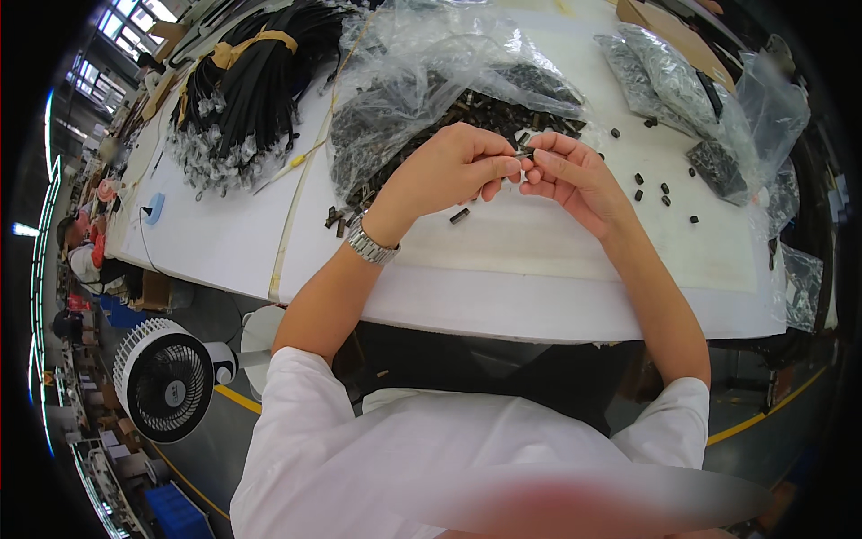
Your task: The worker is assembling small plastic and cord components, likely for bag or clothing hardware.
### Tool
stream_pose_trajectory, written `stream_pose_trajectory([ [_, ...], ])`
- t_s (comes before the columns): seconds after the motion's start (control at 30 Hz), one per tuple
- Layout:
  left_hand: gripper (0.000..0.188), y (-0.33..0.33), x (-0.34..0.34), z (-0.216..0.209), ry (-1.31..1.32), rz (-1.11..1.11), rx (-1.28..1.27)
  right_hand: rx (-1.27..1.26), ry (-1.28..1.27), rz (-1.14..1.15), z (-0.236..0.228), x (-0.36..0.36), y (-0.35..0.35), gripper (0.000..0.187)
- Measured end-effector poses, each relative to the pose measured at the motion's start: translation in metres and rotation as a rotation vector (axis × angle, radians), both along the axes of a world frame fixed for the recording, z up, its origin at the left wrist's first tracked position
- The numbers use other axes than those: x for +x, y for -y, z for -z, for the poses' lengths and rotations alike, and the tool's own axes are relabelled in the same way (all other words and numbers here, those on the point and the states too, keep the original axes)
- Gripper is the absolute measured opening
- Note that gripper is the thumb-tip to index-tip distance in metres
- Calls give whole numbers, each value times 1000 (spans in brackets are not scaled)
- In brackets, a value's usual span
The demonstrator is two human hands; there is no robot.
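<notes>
My left hand (456, 169), a metal-band watch on its wrist, and my right hand (575, 180) meet fingertip to fingertip over the white table. Pinched between them is a small dark piece (526, 154), mostly covered by the fingers, so its exact kind cannot be made out. Just beyond the hands, a large clear plastic bag (395, 54) lies open with a heap of small dark tube-like parts (467, 117) spilling out. One loose dark part (460, 216) rests on the table below my left hand, and several more lie by its wrist.
A bundle of black straps (260, 90) tied with a yellow band lies at the far left. Several small black pieces (665, 189) are scattered right of my hands, near filled clear bags (682, 81). A white fan (171, 382) stands left of the table's front edge (503, 332).
</notes>
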State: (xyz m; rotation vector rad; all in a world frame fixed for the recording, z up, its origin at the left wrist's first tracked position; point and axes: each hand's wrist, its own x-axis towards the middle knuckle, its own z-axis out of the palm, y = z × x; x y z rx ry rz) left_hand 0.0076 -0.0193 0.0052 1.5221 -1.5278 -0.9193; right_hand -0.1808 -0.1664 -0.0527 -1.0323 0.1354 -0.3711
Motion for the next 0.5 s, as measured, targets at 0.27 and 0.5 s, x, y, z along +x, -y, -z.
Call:
stream_pose_trajectory([
  [0.27, 25, -4, 1, 5, 226, -14, -123, -186, -46, 58, -9, 0, -8, 20],
  [0.5, 25, 5, 4, 3, -159, 90, 56, 141, -46, -165, 4, -3, 7, 23],
])
